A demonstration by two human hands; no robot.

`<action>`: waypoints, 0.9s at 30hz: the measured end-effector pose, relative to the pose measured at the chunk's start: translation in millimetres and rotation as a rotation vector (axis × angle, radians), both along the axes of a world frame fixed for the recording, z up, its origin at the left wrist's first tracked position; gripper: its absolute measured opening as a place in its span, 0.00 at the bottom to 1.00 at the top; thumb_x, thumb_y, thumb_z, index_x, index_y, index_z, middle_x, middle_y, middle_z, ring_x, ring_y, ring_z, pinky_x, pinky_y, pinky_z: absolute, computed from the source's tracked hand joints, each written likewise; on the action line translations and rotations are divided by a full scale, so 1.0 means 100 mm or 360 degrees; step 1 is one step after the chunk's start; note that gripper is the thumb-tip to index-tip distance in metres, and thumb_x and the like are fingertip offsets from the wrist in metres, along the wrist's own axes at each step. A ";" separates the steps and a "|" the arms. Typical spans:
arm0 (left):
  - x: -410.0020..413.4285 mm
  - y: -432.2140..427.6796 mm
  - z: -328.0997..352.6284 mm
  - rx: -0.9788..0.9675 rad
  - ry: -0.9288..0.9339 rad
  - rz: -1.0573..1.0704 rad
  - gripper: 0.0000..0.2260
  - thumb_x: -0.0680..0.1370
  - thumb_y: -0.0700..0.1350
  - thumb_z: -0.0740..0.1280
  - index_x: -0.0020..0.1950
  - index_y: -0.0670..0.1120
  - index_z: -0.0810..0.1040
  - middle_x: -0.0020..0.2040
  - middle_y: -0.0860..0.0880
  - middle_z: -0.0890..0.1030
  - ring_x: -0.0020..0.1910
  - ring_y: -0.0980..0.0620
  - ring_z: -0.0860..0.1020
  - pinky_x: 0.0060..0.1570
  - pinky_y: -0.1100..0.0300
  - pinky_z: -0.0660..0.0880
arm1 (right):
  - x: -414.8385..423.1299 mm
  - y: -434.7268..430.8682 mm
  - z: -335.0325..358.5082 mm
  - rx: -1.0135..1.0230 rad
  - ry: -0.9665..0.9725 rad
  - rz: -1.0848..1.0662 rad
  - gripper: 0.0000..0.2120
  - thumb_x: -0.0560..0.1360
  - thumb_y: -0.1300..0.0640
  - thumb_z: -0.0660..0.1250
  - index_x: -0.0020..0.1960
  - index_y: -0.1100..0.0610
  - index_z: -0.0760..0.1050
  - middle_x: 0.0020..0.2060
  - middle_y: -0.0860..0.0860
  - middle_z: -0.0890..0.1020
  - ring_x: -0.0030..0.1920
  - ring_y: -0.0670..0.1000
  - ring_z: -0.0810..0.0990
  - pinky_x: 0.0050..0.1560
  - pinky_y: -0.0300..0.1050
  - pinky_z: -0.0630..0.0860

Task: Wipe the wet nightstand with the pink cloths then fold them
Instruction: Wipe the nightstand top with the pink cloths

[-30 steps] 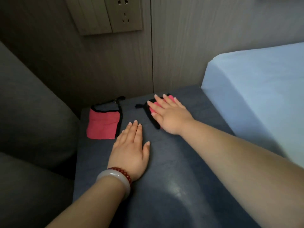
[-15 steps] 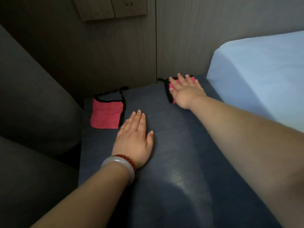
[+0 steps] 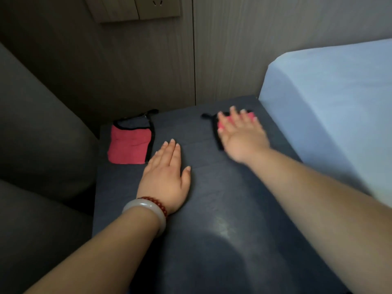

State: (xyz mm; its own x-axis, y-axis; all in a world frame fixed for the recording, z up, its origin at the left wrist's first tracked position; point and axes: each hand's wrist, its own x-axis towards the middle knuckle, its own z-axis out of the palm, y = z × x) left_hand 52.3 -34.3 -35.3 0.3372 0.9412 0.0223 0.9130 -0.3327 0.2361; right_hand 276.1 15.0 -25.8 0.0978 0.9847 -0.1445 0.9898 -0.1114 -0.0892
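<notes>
The dark blue nightstand (image 3: 212, 209) has a dull sheen near its front. My right hand (image 3: 241, 139) lies flat, fingers spread, pressing a pink cloth with black trim (image 3: 228, 122) onto the nightstand's back right area; it is motion-blurred and hides most of the cloth. A second pink cloth with black trim (image 3: 129, 147) lies flat at the back left, one corner turned over. My left hand (image 3: 167, 177) rests palm down on the top just right of that cloth, holding nothing. Its wrist wears a pale bangle and a red bead bracelet.
A pale blue bed (image 3: 328, 113) butts against the nightstand's right side. A dark grey upholstered seat (image 3: 42, 134) borders the left side. Behind the nightstand is a wood-panelled wall with a socket plate (image 3: 137, 7).
My right hand slid the cloth from the nightstand's middle to the back right corner, then slightly back toward me. My left hand stayed flat in place.
</notes>
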 end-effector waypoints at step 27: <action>-0.07 -0.24 0.08 -0.0076 -0.0057 0.0025 0.26 0.82 0.53 0.44 0.78 0.45 0.55 0.79 0.48 0.52 0.77 0.51 0.50 0.75 0.57 0.46 | -0.08 -0.97 0.04 -0.0080 -0.0004 0.0067 0.25 0.82 0.42 0.39 0.78 0.41 0.38 0.79 0.47 0.39 0.78 0.53 0.39 0.76 0.52 0.36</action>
State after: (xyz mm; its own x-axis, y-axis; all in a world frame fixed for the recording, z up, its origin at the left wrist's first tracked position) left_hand 44.9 -57.8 -27.4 0.3220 0.9467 -0.0110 0.9087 -0.3058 0.2841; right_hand 267.8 -82.3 -21.7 0.0566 0.9794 -0.1939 0.9939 -0.0737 -0.0821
